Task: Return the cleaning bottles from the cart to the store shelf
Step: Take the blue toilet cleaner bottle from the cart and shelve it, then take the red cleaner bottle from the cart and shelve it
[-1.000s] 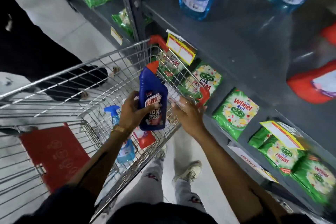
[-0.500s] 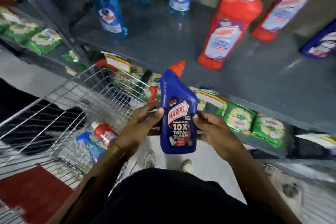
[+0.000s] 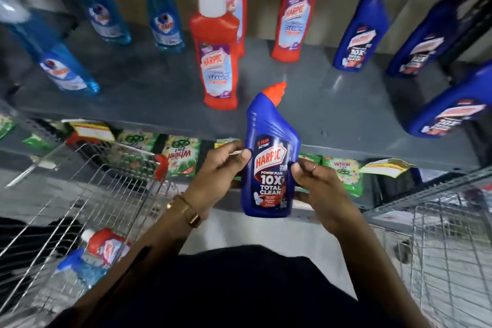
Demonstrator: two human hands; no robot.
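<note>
Blue Harpic bottle (image 3: 270,165) — upright, red nozzle, before grey shelf (image 3: 332,112)

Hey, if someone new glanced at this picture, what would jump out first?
A dark blue bottle with an orange cap, held upright mid-frame between the left hand and right hand. Behind it, red bottles stand on the grey shelf, with a wire cart at lower left.

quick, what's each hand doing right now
Left hand: closed on the blue Harpic bottle.
Right hand: closed on the same bottle.
</note>
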